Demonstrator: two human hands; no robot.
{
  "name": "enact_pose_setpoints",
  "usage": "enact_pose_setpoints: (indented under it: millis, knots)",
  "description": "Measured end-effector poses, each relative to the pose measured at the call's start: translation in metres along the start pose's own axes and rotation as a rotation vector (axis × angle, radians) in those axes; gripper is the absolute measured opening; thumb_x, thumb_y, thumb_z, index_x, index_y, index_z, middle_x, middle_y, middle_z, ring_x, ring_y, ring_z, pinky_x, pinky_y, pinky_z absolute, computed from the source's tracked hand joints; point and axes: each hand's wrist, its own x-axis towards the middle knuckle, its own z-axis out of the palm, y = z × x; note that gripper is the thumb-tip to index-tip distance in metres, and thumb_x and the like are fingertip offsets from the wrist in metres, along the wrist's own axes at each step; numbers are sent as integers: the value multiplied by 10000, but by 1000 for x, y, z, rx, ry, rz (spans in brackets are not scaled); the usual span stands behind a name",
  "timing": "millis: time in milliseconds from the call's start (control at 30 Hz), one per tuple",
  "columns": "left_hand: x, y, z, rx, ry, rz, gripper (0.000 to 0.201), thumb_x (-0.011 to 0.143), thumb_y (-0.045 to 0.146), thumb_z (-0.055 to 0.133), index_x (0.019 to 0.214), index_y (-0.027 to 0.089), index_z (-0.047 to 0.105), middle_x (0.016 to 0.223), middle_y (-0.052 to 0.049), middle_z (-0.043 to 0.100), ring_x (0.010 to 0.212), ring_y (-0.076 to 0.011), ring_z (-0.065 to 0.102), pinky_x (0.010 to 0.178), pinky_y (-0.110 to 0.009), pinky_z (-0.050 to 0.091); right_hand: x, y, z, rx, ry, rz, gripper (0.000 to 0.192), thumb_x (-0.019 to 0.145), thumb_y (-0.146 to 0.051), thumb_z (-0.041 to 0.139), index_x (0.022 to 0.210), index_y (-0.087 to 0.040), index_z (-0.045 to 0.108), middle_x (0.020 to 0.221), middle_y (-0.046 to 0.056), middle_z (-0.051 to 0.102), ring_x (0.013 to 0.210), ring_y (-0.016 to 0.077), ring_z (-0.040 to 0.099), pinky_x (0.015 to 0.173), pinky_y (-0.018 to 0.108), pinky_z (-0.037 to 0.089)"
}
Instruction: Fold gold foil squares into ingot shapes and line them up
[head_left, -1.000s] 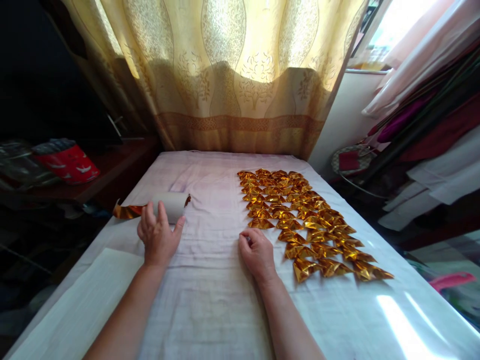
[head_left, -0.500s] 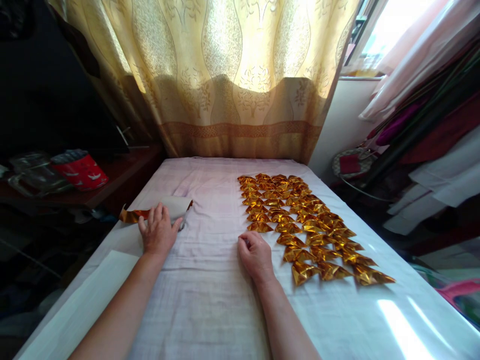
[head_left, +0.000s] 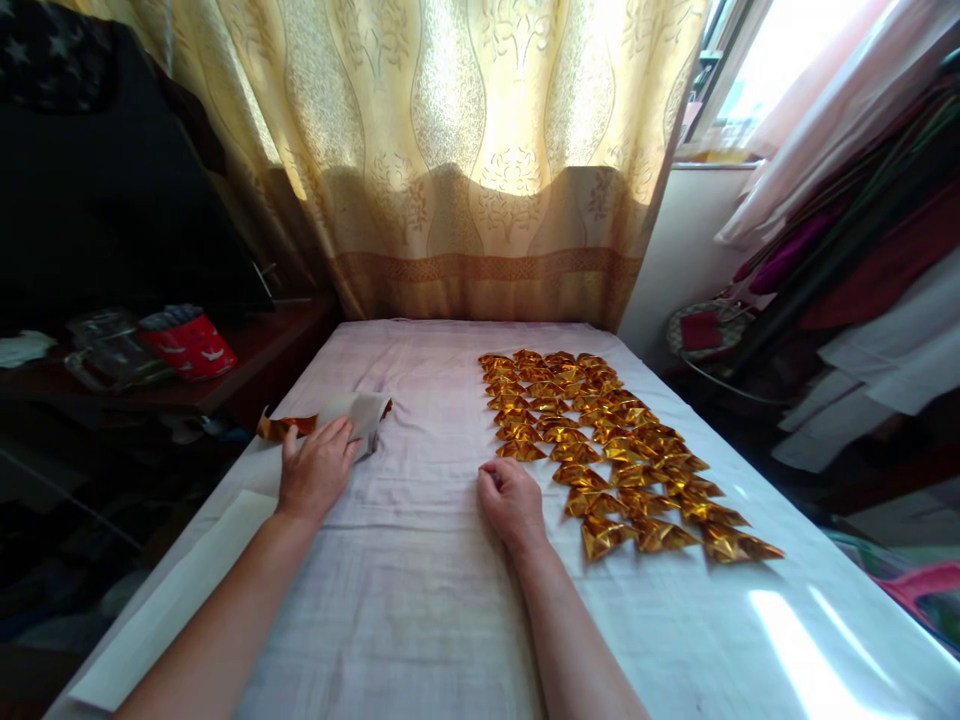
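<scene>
The roll (head_left: pixel 352 418) has flattened, partly hidden under left hand (head_left: pixel 315 472).

My left hand (head_left: pixel 315 472) presses a foil roll (head_left: pixel 352 418) on the counter (head_left: pixel 420 600); my right hand (head_left: pixel 512 503), fingers curled, rests beside gold folded pieces (head_left: pixel 600 440).

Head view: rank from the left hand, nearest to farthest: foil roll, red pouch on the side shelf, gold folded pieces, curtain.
1. foil roll: under the left hand fingertips, touching.
2. gold folded pieces: right half of the bed, beyond the right hand.
3. red pouch: far left, on the side shelf.
4. curtain: behind the bed, farthest.
</scene>
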Motion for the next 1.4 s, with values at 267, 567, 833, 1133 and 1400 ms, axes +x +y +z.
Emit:
enact_pose_setpoints:
  millis: [267,567,833,1133,1400]
  knots:
    - [-28,11,-33,-99,-227,123,315,915,363,492,1114,275,720,1285,-75,682,1185,-278,628,1152,-529,250,1,2,-1,20,-9,-14,221,824,-272,503,742,-222,702,811,47,709,762,187,653,719,287,490]
    - [-64,45,-42,-243,-527,270,275,885,417,588,1063,283,749,1272,-83,688,1184,-301,628,1079,-479,386,1,4,-1,31,-10,-22,226,824,-284,511,753,-215,714,818,52,713,785,192,657,739,293,499]
    - [-94,48,-23,-267,-521,276,440,933,350,547,1368,284,566,1482,-78,516,1399,-275,429,1155,-526,285,2,5,-2,2,-29,-31,223,816,-273,516,776,-210,726,831,55,714,775,190,656,739,295,504]
    - [-125,77,-21,-251,-264,254,470,895,463,612,1314,250,615,1397,-109,583,1269,-312,507,1120,-528,305,-10,-4,-7,-72,-128,-101,252,834,-223,542,981,-236,746,929,36,730,732,156,650,725,280,516]
    - [-133,88,-24,-282,-223,335,456,870,476,647,1260,241,645,1294,-104,633,1151,-305,539,1048,-479,382,-69,-26,-41,-110,-305,-368,291,843,-258,641,1122,-250,721,1283,82,661,1208,238,579,1042,417,439]
